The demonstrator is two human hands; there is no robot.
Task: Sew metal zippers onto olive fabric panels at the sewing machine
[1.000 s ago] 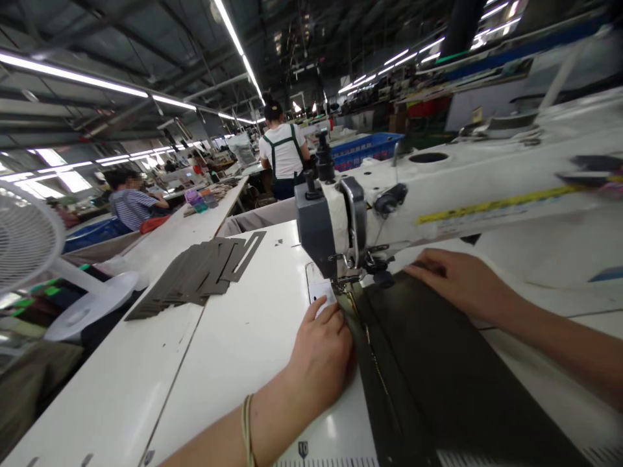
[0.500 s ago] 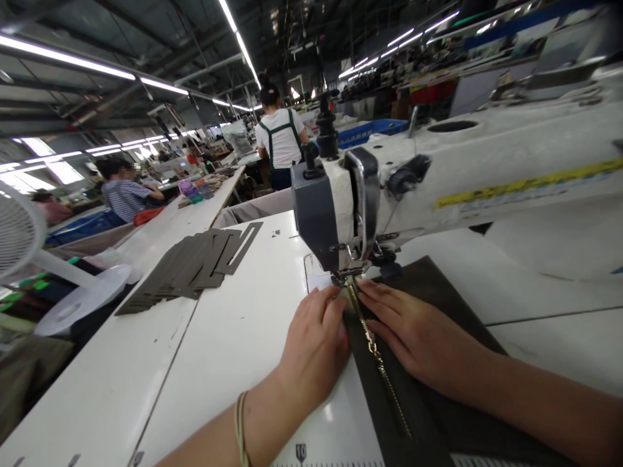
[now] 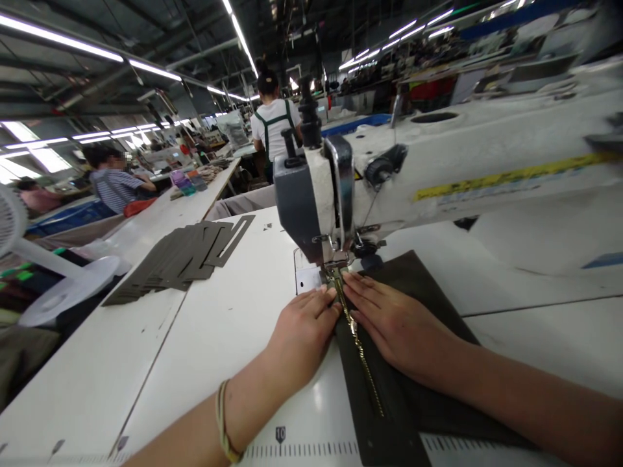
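Under the presser foot (image 3: 335,263) of a sewing machine (image 3: 302,201) lies a dark olive fabric piece (image 3: 413,415) with a gold-toothed zipper (image 3: 367,370) running toward me. The zipper's slider sits part way along it, near my right fingers. My left hand (image 3: 302,334) is closed at the fabric's left edge beside the zipper, fingertips close to the foot; its thumb is mostly hidden. On the other side of the zipper, my right hand (image 3: 403,324) lies flat on the fabric with fingers stretched toward the foot. The needle tip is too small to make out.
Flat grey-brown cut pieces (image 3: 180,253), some with slots, lie fanned out on the white table (image 3: 214,350) at left. A white fan (image 3: 68,292) stands beyond them. A ruler scale (image 3: 302,449) runs along the near edge. Two co-workers work further back.
The fabric and zipper have slid a little forward under the presser foot, both hands moving along with them. The whole view has shifted slightly, so the machine appears further left.
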